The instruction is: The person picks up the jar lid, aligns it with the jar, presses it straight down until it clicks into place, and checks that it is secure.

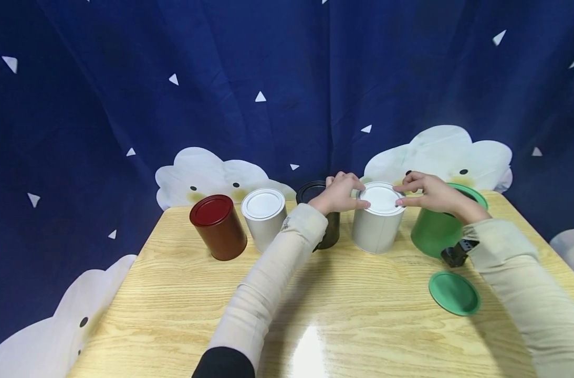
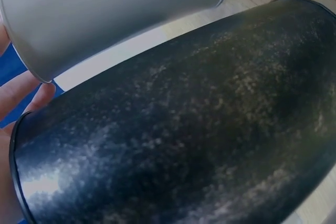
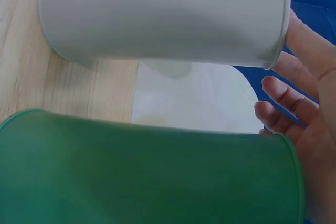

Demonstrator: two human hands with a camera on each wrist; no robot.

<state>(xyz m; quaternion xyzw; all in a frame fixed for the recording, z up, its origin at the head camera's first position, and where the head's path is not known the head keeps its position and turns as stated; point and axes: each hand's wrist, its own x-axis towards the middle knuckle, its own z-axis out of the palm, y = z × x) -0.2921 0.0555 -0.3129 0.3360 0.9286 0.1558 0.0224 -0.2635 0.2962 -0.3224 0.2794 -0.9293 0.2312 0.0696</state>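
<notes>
In the head view a white can (image 1: 375, 233) stands upright on the table with a white lid (image 1: 382, 197) over its top. My left hand (image 1: 340, 195) holds the lid's left edge with thumb and fingertips, reaching over a black can (image 1: 333, 231). At the opposite edge, the thumb and forefinger of my right hand (image 1: 432, 194) grip the rim. Beneath the right wrist is a green can (image 1: 430, 233) with a dark, uncovered mouth. The right wrist view shows the other fingers (image 3: 286, 98) loosely bent below the white can (image 3: 163, 17).
A green lid (image 1: 454, 294) lies flat on the wooden table (image 1: 353, 315), in front of the green can. Leftward stand another white can (image 1: 263, 226) and a dark red can (image 1: 225, 236), both lidded. A blue curtain (image 1: 268, 63) with white clouds hangs behind.
</notes>
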